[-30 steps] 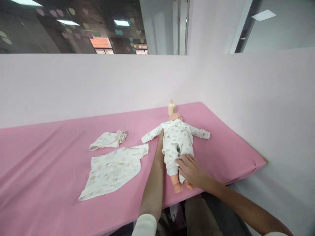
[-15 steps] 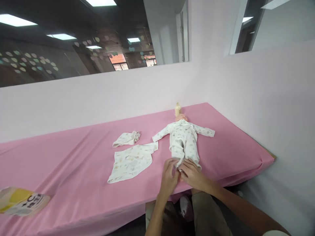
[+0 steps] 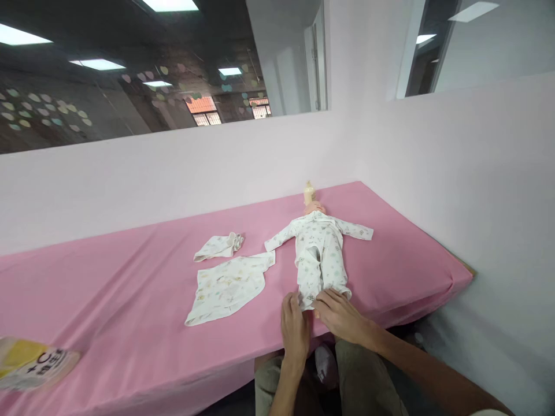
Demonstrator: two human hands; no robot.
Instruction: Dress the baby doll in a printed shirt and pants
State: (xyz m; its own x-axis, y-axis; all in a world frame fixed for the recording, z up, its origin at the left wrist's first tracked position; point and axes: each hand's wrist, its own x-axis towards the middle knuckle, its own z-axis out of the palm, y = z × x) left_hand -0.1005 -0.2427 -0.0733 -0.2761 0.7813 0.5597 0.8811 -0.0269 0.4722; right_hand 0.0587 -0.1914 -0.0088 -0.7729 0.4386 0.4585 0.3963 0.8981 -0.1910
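Observation:
A baby doll (image 3: 319, 248) in a white printed romper lies on its back on the pink table (image 3: 130, 300), head away from me. My left hand (image 3: 295, 326) and my right hand (image 3: 340, 315) both rest over the doll's feet at the table's near edge. Their fingers are curled around the romper's leg cuffs. The feet themselves are hidden under my hands.
A white printed garment (image 3: 228, 286) lies flat left of the doll, with a smaller folded piece (image 3: 219, 247) behind it. A baby bottle (image 3: 308, 193) stands past the doll's head. A yellow-and-white packet (image 3: 30, 364) lies at the far left. Pink walls close the back and right.
My left hand came off the doll's side and joined my right hand at the legs. Both hands slid toward the feet, and the bare feet are now covered.

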